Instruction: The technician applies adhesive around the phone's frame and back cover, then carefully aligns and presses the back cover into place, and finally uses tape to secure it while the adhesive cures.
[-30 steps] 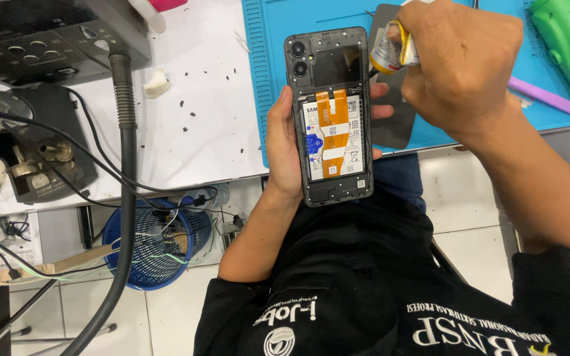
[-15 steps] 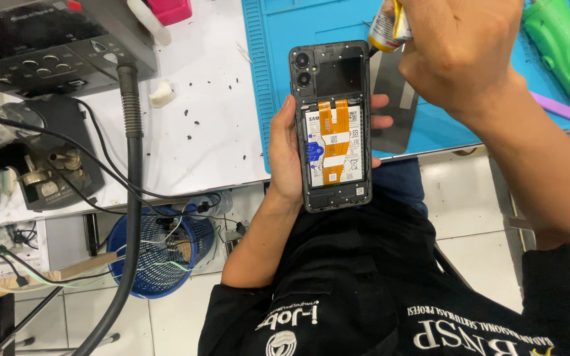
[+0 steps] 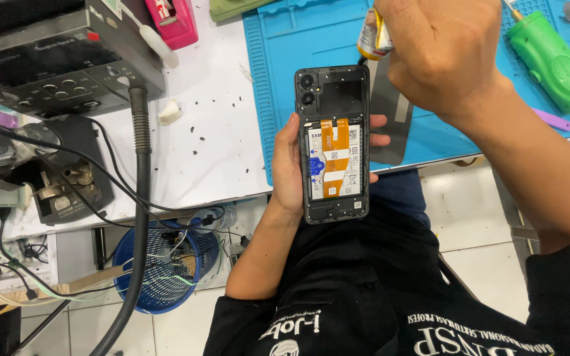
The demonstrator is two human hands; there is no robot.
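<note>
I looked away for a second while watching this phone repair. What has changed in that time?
The right hand with the small glue tube rose from beside the phone's upper right edge to just above its top corner, tip pointing at the frame. The left hand kept holding the opened phone upright, barely shifted. The blue mat, green tool and blue basket stayed put.

cables (image 3: 100, 165) crowd left, blue mat (image 3: 285, 59) open
</note>
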